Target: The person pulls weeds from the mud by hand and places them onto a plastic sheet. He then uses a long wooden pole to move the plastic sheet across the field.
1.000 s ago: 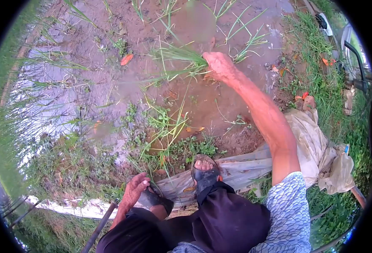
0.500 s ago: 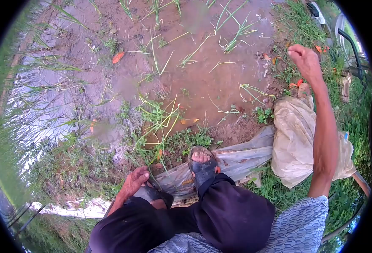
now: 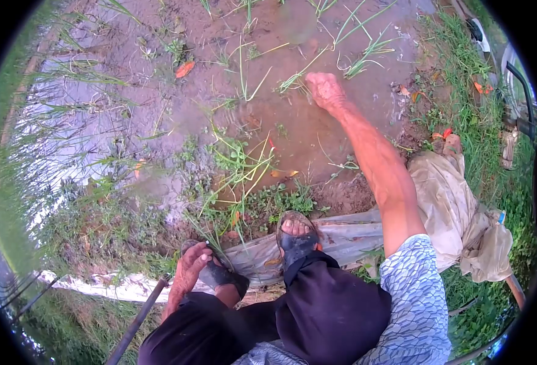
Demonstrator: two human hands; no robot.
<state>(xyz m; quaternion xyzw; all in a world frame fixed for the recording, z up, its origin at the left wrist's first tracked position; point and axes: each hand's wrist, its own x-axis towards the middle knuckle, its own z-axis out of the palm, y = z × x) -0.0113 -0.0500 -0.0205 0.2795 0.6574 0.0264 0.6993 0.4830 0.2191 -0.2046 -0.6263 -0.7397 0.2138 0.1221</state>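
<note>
Reaches closed right hand (image 3: pixel 326 89) beside green shoots (image 3: pixel 293 82) in muddy water (image 3: pixel 289 131); hangs loosely curled left hand (image 3: pixel 189 269) near left sandal (image 3: pixel 222 275); can't tell whether gripping anything with either

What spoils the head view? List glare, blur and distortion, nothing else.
Head view: pale glare streaks the wet mud at left; soft smudges blur spots, one at top centre; the green strip at the left edge is smeared.
Head view: wide-angle bending curves the edges inside a black surround.
Head view: the right hand looks slightly soft.
</note>
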